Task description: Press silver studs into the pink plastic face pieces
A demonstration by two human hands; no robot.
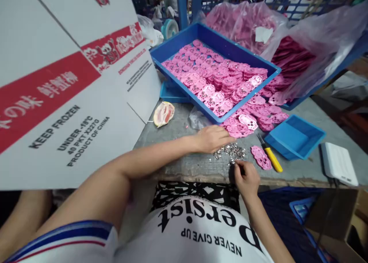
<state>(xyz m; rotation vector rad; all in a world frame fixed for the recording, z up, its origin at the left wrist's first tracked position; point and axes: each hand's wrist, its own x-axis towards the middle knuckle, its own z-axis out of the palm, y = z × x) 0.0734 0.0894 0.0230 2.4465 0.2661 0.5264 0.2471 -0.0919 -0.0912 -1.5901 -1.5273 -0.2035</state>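
My left hand (213, 138) lies low over the table with its fingers stretched out. Its fingertips reach the edge of the loose pink pieces (238, 128) below the big blue tray (184, 87). Just under that hand is a small heap of shiny metal bits (235, 151). My right hand (247, 178) is at the table's front edge, thumb and fingers pinched together beside the heap. Whatever it pinches is too small or hidden to make out. A single pink oval piece (261, 157) with holes lies to its right, next to a yellow-handled tool (273, 159).
A tall white carton (115, 113) walls off the left side. On the right stand a small blue bin (296, 136) and a white box-shaped device (339, 163). Clear plastic bags of pink pieces (293, 59) sit behind the tray. A roundish cream-and-pink item (163, 114) lies near the carton.
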